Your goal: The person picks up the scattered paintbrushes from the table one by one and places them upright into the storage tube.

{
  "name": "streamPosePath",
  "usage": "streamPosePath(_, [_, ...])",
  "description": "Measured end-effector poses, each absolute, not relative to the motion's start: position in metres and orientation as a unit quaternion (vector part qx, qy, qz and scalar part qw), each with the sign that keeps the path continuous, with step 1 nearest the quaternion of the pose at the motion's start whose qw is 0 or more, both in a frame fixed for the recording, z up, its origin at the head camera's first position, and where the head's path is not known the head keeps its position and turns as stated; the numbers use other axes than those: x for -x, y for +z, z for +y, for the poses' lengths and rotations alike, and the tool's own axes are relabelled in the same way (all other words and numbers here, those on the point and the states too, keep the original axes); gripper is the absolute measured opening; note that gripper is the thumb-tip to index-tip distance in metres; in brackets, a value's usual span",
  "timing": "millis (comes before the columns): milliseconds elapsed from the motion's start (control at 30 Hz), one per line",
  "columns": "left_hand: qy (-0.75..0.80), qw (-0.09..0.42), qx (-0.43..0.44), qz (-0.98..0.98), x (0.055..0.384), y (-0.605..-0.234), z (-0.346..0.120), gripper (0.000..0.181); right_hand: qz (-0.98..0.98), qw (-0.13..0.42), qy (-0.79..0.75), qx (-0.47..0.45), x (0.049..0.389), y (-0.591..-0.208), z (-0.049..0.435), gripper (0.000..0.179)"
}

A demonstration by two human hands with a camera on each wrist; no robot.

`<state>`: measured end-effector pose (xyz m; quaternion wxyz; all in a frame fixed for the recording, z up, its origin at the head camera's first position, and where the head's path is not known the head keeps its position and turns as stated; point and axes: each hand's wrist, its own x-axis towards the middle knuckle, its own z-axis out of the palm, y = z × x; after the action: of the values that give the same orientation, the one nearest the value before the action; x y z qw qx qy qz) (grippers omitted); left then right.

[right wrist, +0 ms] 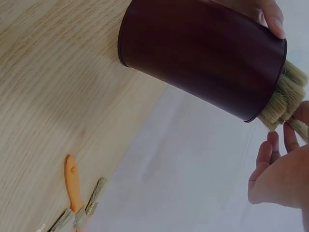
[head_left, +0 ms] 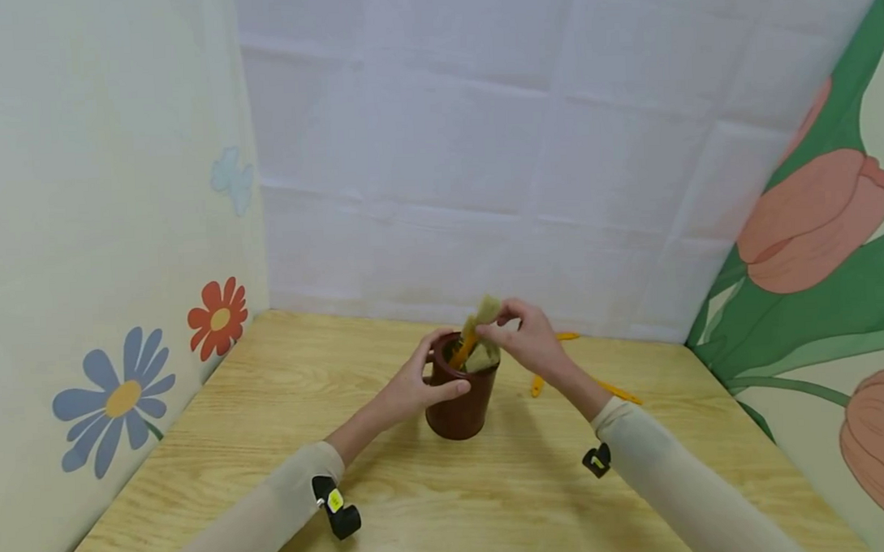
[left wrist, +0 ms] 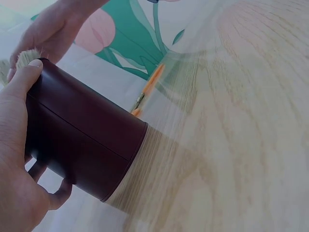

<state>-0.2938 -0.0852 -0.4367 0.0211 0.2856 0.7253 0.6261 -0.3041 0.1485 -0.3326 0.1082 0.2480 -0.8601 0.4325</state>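
Observation:
A dark brown cylindrical holder [head_left: 457, 409] stands on the wooden table in the middle of the head view. My left hand [head_left: 408, 384] grips it near the rim, thumb on the near side, as the left wrist view also shows. Inside it are several paintbrushes, pale bristles [right wrist: 285, 96] sticking out at the top and an orange handle [head_left: 462, 352] leaning in the opening. At the mouth of the holder, my right hand [head_left: 534, 342] pinches one paintbrush [head_left: 489, 308] by its bristles between thumb and fingertips. The lower part of that brush is hidden inside the holder.
Right of the holder, several orange-handled paintbrushes [head_left: 618, 392] lie on the table [head_left: 391, 505]; the right wrist view shows an orange handle [right wrist: 73, 183] with bristles close by. A white cloth backdrop [head_left: 423, 147] hangs behind, and flower-patterned panels [head_left: 813, 222] flank the table.

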Motion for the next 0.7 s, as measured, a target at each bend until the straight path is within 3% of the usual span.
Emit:
streamPosePath(467, [0.624,0.024,-0.291,0.725,0.2949,-0.438,-0.0871,0.091,-0.864,0.09,0.436,-0.235,0.3045,-0.3369,0.1496,0.039])
streamPosePath(700, [0.62,0.015,-0.292,0.728,0.2957,-0.4383,-0.0858,0.091,-0.838,0.126,0.463,-0.26,0.3068,-0.3373,0.153,0.025])
